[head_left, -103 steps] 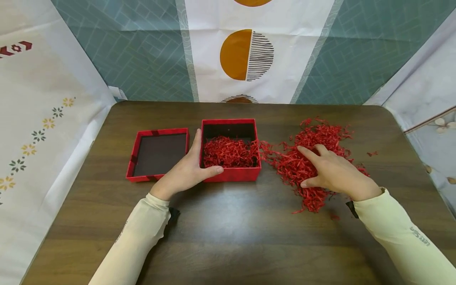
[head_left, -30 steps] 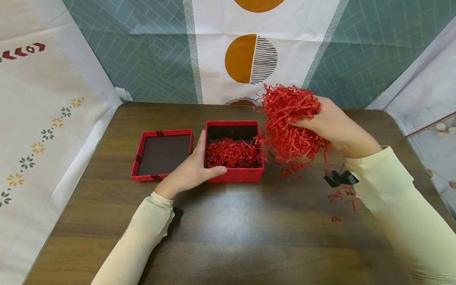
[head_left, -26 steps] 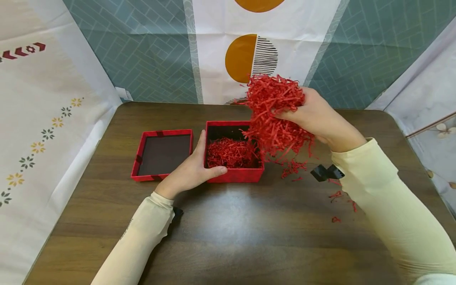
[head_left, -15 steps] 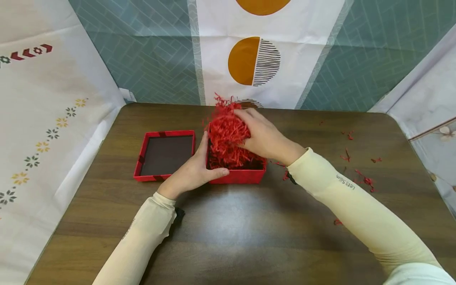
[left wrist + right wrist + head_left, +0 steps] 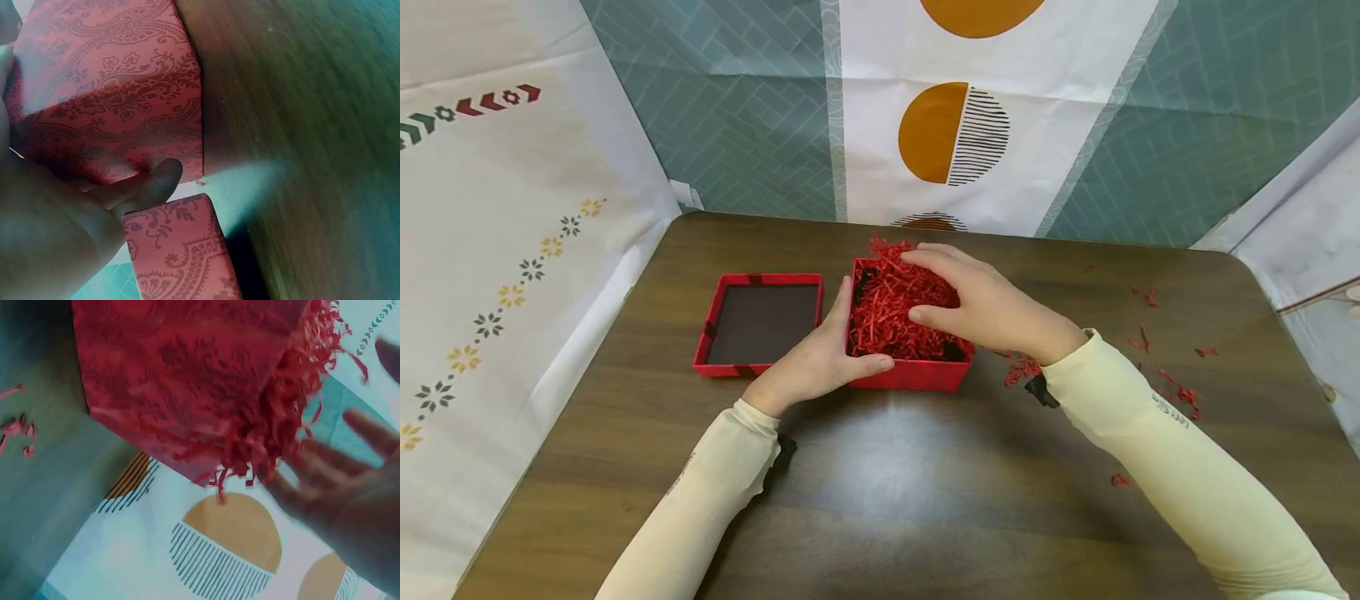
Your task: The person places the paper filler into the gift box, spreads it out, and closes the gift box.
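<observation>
A red patterned box (image 5: pixel 917 377) stands mid-table, heaped with red shredded paper (image 5: pixel 891 308) that rises above its rim. My left hand (image 5: pixel 805 367) rests against the box's left front corner, thumb along the front wall and straight fingers along the left side. In the left wrist view a fingertip lies on the patterned wall of the box (image 5: pixel 112 94). Over the heap's right side hovers my right hand (image 5: pixel 981 304), fingers spread and holding nothing. Loose strands (image 5: pixel 250 440) hang over the box edge near its fingertips in the right wrist view.
Left of the box lies its shallow red lid (image 5: pixel 767 325), dark inside facing up. A small clump of shreds (image 5: pixel 1021 369) sits just right of the box, with scattered bits (image 5: pixel 1183 396) farther right. Patterned cloth (image 5: pixel 955 133) hangs behind the table.
My right hand gathered the shredded-paper pile at the right, carried it left over the box, lowered it in and let go. My left hand has stayed at the box corner.
</observation>
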Demonstrator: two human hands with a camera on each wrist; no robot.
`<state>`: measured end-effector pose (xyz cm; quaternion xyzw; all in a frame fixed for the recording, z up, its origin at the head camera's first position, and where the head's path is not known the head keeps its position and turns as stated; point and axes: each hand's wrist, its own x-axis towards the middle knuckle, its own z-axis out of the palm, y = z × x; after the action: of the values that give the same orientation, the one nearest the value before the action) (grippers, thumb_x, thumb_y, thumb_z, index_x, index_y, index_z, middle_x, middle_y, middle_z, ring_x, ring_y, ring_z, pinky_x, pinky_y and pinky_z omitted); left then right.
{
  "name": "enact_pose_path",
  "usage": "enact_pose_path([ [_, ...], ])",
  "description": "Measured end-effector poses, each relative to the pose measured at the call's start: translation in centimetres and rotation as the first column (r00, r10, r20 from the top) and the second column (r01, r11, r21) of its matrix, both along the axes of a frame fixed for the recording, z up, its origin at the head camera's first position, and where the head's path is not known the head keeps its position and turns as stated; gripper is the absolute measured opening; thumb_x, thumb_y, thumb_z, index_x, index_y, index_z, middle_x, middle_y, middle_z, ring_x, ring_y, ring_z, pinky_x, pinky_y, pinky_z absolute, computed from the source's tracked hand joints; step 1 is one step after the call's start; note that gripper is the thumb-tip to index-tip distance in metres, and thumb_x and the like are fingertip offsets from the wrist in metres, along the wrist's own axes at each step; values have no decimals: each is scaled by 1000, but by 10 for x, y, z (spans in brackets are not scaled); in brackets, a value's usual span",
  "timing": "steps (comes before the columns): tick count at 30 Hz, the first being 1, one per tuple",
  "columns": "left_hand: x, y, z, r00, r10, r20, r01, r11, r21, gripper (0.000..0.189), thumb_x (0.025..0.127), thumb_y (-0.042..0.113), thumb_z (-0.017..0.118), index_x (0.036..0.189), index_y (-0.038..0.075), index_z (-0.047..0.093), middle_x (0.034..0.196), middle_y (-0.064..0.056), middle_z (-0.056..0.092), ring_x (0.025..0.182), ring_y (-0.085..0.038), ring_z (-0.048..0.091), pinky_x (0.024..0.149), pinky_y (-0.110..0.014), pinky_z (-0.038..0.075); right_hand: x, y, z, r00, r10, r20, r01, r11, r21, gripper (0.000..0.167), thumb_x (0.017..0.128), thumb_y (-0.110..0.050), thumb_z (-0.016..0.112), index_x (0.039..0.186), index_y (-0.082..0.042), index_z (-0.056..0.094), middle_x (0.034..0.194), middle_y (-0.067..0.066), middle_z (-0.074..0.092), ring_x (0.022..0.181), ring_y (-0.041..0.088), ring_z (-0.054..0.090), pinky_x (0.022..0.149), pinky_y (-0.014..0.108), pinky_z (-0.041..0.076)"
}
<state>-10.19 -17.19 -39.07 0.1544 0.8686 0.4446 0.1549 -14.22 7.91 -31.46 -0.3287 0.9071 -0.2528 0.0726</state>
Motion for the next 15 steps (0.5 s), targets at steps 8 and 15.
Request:
enact_pose_path([
  [8,-2,-1,-4,1000,0,-12,0,1000,2,125,86,61,73,158,24,-22,166,5,-12,150,-20,14,115,-43,28,-5,-34,-29,994,49,99,-60,992,111,74,100,-35,64,161,-15,29,165,13,21,148,33,25,114,54,28],
  [15,-2,-1,-1,1000,0,-10,0,1000,-7,124,85,63,72,159,26,-21,166,8,-13,151,-17,10,117,-42,25,-21,-50,-42,959,161,232,-214,951,223,67,99,-27,65,156,-5,37,155,16,40,142,31,37,114,48,32],
])
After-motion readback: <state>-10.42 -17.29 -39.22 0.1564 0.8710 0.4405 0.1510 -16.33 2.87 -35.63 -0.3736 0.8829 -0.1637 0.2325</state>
